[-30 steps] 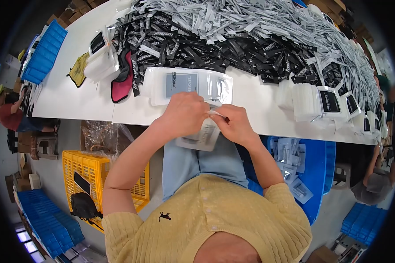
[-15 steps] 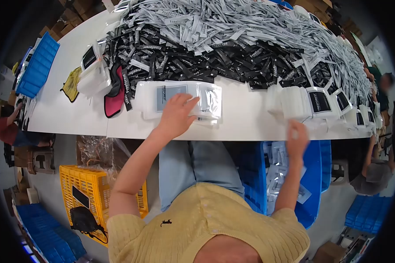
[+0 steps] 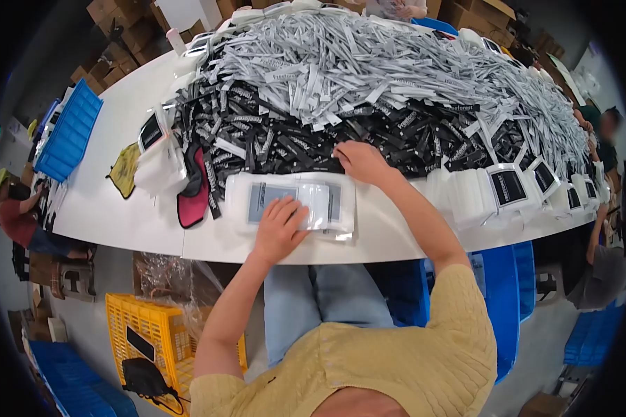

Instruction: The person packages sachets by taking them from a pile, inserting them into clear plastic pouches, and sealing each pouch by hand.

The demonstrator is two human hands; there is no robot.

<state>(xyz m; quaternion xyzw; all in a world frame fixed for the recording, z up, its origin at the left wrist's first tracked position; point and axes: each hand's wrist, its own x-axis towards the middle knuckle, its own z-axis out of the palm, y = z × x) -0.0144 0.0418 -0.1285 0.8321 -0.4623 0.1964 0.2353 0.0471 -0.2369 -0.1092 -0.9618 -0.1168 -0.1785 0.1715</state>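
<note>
My left hand (image 3: pixel 282 226) lies on a stack of clear and white plastic pouches (image 3: pixel 341 208) at the table's front edge, fingers spread over the grey printed label of the top pouch. My right hand (image 3: pixel 362 164) reaches to the near edge of a heap of slim black packets (image 3: pixel 285 139) marked "Freeforest". Its fingers are drawn together against the packets; whether a packet is between them is too small to tell. Behind the black ones spreads a large heap of slim white packets (image 3: pixel 368 62).
More white pouches with black labels (image 3: pixel 508 186) stand in a row on the right, others (image 3: pixel 158 156) at left near a yellow cloth (image 3: pixel 124 170) and a pink-black piece (image 3: pixel 193 198). Blue bins (image 3: pixel 497 299) and a yellow crate (image 3: pixel 139 313) stand below. Other people (image 3: pixel 21 208) sit around.
My right hand has moved from beside the right-hand pouches up and left to the black packets. My left hand stays on the pouch stack. The view has tilted up a little.
</note>
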